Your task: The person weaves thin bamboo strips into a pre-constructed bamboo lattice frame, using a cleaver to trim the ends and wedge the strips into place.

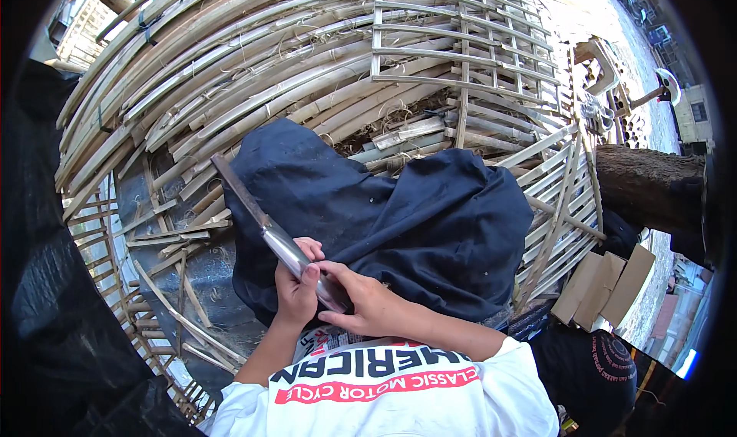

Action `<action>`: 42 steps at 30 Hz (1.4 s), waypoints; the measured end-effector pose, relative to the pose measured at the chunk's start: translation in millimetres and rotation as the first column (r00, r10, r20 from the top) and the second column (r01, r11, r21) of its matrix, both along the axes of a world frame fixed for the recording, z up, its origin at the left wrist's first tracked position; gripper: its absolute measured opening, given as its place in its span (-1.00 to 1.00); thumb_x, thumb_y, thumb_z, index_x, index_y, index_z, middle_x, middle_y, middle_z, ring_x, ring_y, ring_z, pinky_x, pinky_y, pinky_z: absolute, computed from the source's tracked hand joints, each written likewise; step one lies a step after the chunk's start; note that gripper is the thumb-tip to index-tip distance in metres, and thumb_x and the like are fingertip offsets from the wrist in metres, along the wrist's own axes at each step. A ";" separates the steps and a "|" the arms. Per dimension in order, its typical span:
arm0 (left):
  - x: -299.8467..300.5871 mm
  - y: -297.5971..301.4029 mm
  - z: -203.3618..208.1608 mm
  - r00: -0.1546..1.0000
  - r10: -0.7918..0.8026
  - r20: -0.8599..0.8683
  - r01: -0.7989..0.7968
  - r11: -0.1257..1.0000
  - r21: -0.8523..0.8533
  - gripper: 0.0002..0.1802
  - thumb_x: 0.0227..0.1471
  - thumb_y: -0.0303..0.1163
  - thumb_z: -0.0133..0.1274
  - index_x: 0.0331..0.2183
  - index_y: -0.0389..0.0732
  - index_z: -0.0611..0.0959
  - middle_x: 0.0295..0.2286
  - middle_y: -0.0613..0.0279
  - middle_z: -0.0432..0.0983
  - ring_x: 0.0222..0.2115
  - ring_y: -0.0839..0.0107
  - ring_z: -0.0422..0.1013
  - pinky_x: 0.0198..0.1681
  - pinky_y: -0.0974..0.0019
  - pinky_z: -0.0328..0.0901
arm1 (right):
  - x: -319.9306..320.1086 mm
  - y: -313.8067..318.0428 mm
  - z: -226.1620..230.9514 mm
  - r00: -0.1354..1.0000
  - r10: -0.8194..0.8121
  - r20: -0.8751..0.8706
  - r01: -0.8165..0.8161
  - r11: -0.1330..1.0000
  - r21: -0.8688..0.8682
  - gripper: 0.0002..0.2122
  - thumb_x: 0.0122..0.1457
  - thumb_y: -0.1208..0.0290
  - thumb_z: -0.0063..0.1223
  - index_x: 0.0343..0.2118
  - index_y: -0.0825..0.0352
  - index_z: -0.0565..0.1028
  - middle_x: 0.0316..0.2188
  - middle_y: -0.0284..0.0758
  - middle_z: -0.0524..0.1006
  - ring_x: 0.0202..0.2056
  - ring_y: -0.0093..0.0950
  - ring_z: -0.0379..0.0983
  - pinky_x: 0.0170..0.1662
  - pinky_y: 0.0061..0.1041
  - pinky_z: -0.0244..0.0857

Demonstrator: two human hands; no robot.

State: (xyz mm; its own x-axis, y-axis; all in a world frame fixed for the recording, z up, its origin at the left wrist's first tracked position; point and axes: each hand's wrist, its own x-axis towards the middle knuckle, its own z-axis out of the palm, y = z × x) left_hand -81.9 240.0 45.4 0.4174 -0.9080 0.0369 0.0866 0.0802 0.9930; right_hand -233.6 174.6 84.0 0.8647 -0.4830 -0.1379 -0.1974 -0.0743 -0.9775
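A long knife [253,211] with a dark blade and a shiny metal handle points up and to the left over my lap. My left hand [295,283] is wrapped around the handle from below. My right hand [368,303] lies beside it, with thumb and fingers pinching the lower end of the handle. Under both hands my lap is covered by dark blue cloth [414,214].
Piles of split bamboo strips [253,61] curve across the ground ahead. A woven bamboo lattice [468,46] lies at the top, another lattice frame [556,199] at the right. Flat cardboard pieces [606,283] and a tree trunk [645,184] are at the right. Black sheeting [54,306] covers the left.
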 end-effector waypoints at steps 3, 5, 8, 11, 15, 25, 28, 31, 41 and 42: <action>-4.1 -14.1 8.3 0.978 -0.176 0.115 0.171 0.984 0.049 -0.37 0.17 0.13 -0.07 -0.17 -0.34 0.41 -0.24 0.12 0.28 -0.16 0.29 0.27 0.06 0.15 0.14 | -0.7 -10.8 1.1 0.997 -0.041 -0.069 0.052 0.984 0.168 -0.52 0.03 0.46 0.17 0.01 0.40 0.26 -0.35 -0.07 0.51 -0.38 -0.25 0.56 -0.27 -0.38 0.42; 2.0 -13.2 10.7 0.940 -0.279 0.195 0.252 0.956 0.152 -0.32 0.19 0.14 -0.11 -0.08 -0.38 0.40 -0.21 0.08 0.30 -0.10 0.28 0.28 0.07 0.17 0.15 | -0.3 -14.4 1.1 0.995 -0.024 -0.097 0.057 0.934 0.354 -0.56 0.00 0.56 0.11 -0.03 0.40 0.27 -0.41 -0.17 0.49 -0.45 -0.35 0.54 -0.31 -0.43 0.43; 16.5 -12.9 11.3 0.820 -0.201 0.537 0.189 0.979 0.078 -0.50 0.08 -0.10 0.11 -0.11 -0.31 0.46 -0.13 -0.03 0.35 -0.03 0.10 0.33 0.07 0.19 0.18 | -6.8 -3.0 -18.0 0.925 -0.344 -0.162 0.340 0.561 0.755 -0.70 -0.10 0.74 -0.07 -0.26 0.35 0.25 -0.53 -0.33 0.37 -0.62 -0.52 0.41 -0.60 -0.51 0.35; 49.8 2.0 15.4 0.760 0.017 0.650 -0.063 0.997 0.048 -0.66 -0.09 -0.45 0.22 -0.22 -0.24 0.50 -0.18 0.03 0.40 -0.04 0.07 0.35 0.04 0.15 0.22 | -22.4 -3.1 -47.8 0.830 -0.488 -0.269 0.516 0.491 0.702 -0.67 -0.22 0.67 -0.12 -0.31 0.29 0.21 -0.61 -0.34 0.28 -0.73 -0.53 0.23 -0.71 -0.54 0.20; 137.1 52.4 -28.9 0.563 0.274 0.780 -0.484 0.874 0.042 -0.74 -0.10 -0.47 0.18 -0.30 -0.22 0.50 -0.29 0.07 0.41 -0.17 0.07 0.36 -0.05 0.14 0.24 | -45.0 1.2 -79.5 0.752 -0.589 -0.296 0.628 0.502 0.595 -0.69 -0.19 0.69 -0.13 -0.31 0.31 0.22 -0.58 -0.31 0.32 -0.72 -0.53 0.26 -0.71 -0.52 0.23; 203.0 248.7 -164.7 0.319 0.023 0.948 -0.936 0.168 0.311 -0.61 -0.14 -0.29 0.25 -0.22 -0.08 0.50 -0.19 0.12 0.40 -0.12 0.06 0.36 -0.08 -0.07 0.22 | -31.7 -9.3 -104.9 0.746 -0.523 -0.413 0.666 0.581 0.468 -0.73 -0.16 0.62 -0.17 -0.31 0.28 0.22 -0.61 -0.36 0.26 -0.70 -0.55 0.21 -0.68 -0.55 0.22; 205.4 317.3 -204.0 0.333 0.101 0.938 -0.943 0.028 0.332 -0.56 -0.15 -0.25 0.28 -0.19 -0.05 0.49 -0.17 0.11 0.38 -0.09 0.03 0.35 -0.06 -0.07 0.23 | -31.2 -7.9 -107.4 0.745 -0.513 -0.427 0.667 0.589 0.455 -0.74 -0.18 0.62 -0.15 -0.34 0.30 0.22 -0.60 -0.35 0.30 -0.71 -0.55 0.25 -0.69 -0.54 0.24; 203.8 338.5 -215.6 0.286 0.294 0.912 -0.957 0.129 0.259 -0.53 -0.15 -0.28 0.30 -0.16 -0.07 0.49 -0.18 0.09 0.39 -0.09 0.00 0.35 -0.05 -0.02 0.26 | -31.2 -10.8 -111.9 0.735 -0.521 -0.434 0.678 0.575 0.458 -0.75 -0.19 0.63 -0.14 -0.36 0.32 0.22 -0.59 -0.35 0.31 -0.70 -0.54 0.27 -0.69 -0.54 0.25; 235.0 356.4 -218.2 0.462 0.241 0.854 -0.879 -0.002 0.476 -0.57 -0.17 -0.32 0.32 -0.19 -0.19 0.61 -0.24 0.01 0.49 -0.15 -0.02 0.42 -0.06 0.07 0.33 | -24.7 -3.5 -110.8 0.721 -0.511 -0.467 0.689 0.601 0.406 -0.82 -0.14 0.60 -0.16 -0.41 0.29 0.22 -0.63 -0.38 0.27 -0.69 -0.56 0.22 -0.66 -0.57 0.18; 238.8 360.7 -216.8 0.517 0.261 0.816 -0.844 -0.008 0.537 -0.60 -0.16 -0.31 0.32 -0.21 -0.19 0.64 -0.26 0.02 0.52 -0.17 -0.01 0.44 -0.07 0.08 0.34 | -24.5 -3.4 -111.0 0.723 -0.511 -0.465 0.687 0.601 0.408 -0.82 -0.13 0.60 -0.17 -0.41 0.29 0.22 -0.63 -0.38 0.27 -0.69 -0.56 0.22 -0.66 -0.57 0.18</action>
